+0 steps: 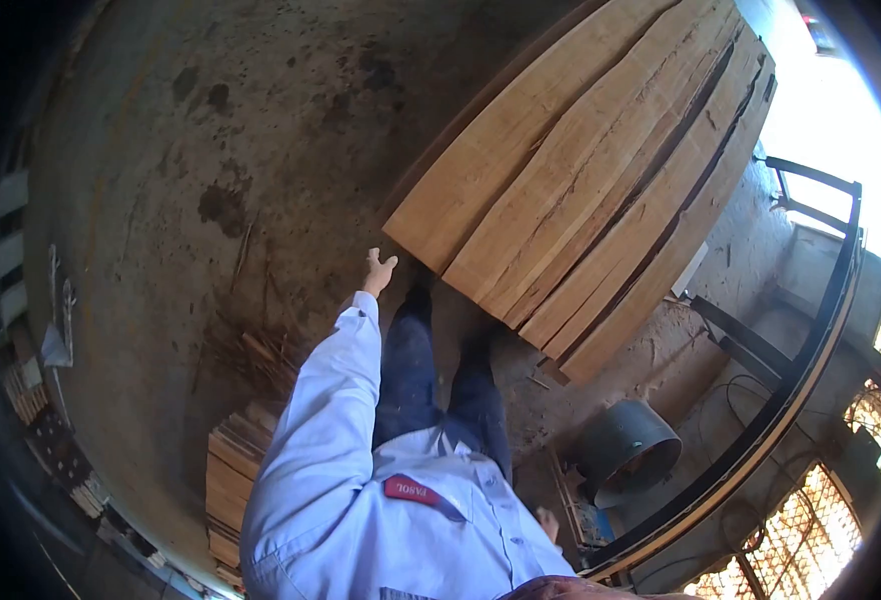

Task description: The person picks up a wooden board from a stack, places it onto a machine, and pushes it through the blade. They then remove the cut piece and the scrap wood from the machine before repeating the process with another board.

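My left hand (pixel 381 272) reaches forward past my legs with its fingers apart and nothing in it. It is close to the near left corner of a stack of wide wooden planks (pixel 561 190), with a gap between hand and wood. The planks have wavy, dark natural edges and lie side by side. My right hand (pixel 549 523) hangs low beside my shirt, only partly showing, and its fingers are too hidden to read.
A grey metal drum (pixel 621 445) stands on the right, beside a long curved-looking rail (pixel 811 380). Cut boards (pixel 231 485) are stacked at lower left, with wood scraps (pixel 261 350) on the floor beyond. Dark stains mark the concrete floor (pixel 161 250).
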Demonstrator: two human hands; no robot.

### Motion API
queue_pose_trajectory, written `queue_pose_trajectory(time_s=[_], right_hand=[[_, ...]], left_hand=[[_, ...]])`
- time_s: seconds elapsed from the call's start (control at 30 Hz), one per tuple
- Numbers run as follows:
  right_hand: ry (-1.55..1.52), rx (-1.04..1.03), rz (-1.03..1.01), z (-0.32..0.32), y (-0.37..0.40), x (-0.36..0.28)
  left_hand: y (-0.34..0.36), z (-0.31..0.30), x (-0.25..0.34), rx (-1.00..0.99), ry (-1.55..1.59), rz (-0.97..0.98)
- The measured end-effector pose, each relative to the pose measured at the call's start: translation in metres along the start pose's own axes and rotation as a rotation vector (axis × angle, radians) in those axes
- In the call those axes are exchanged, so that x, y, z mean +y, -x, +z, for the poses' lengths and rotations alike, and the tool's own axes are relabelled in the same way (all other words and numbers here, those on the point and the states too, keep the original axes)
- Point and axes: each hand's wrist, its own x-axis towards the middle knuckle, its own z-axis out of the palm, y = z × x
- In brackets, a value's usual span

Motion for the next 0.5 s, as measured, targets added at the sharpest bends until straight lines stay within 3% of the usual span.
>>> queue_pose_trajectory(time_s=[0.07,0.17,0.23,0.33,0.37,0.4,0.47,0.5], right_hand=[[0.073,-0.12,0.088,0.056,0.03,0.078],[-0.248,-0.25,0.448,0.078,0.063,0.034],[-0.444,-0.252,0.531,0.07,0.053,-0.014],[-1.223,-0.185,0.613,0.056,0.037,-0.068],[-1.125,-0.085,0.651,0.049,0.031,-0.1],[-1.238,-0.144,0.625,0.047,0.022,-0.101],[-0.999,-0.062,0.6,0.044,0.013,-0.137],[-0.965,-0.057,0.58,0.051,0.01,-0.138]], left_hand=[[-0.034,-0.002,0.015,-0.002,-0.085,0.004],[-0.07,-0.001,0.038,-0.11,-0.106,-0.021],[-0.088,0.002,0.054,-0.183,-0.125,-0.014],[-0.082,0.001,0.075,-0.176,-0.149,0.04],[-0.089,0.005,0.069,-0.195,-0.12,0.06],[-0.099,0.007,0.057,-0.213,-0.09,0.079],[-0.12,0.01,0.039,-0.144,-0.258,0.149],[-0.12,0.0,0.057,-0.206,-0.327,0.109]])
